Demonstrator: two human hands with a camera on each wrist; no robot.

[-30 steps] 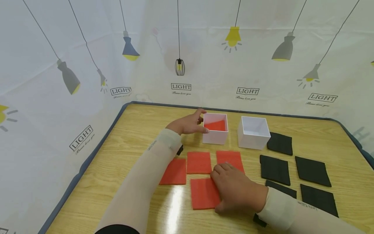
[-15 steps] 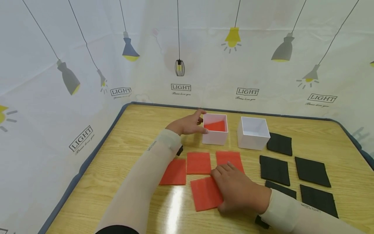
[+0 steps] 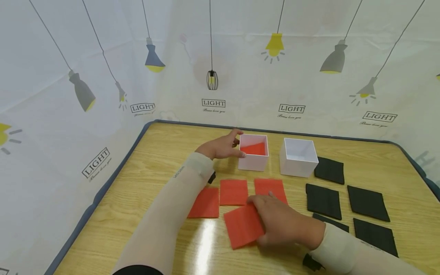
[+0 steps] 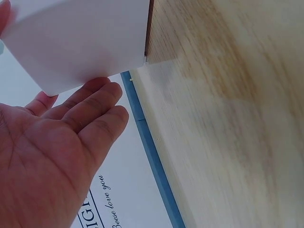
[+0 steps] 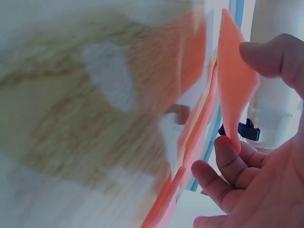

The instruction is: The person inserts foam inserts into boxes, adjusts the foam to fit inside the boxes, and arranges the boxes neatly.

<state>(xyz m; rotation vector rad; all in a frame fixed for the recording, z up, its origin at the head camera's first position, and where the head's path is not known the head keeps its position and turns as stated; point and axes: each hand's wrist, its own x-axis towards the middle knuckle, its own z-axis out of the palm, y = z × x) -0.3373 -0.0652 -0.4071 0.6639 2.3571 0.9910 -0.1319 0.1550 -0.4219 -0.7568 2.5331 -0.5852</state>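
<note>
My right hand pinches a red felt square by its right edge. In the right wrist view the thumb lies on one face of the held square, which bends and stands off the tabletop. Farther back, my left hand holds the left side of a white box, thumb at its front rim and forefinger at the back corner. Inside that box lies red felt. The left wrist view has the other fingers extended beneath the box wall.
Three more red squares lie flat, the middle one in front of the left box. A second white box stands to the right. Several black squares lie at the right. A blue-grey edging borders the table before a printed curtain.
The red square under my right hand has turned and lifted from lying flat, and the right hand has shifted slightly right. My left hand stays at the box.
</note>
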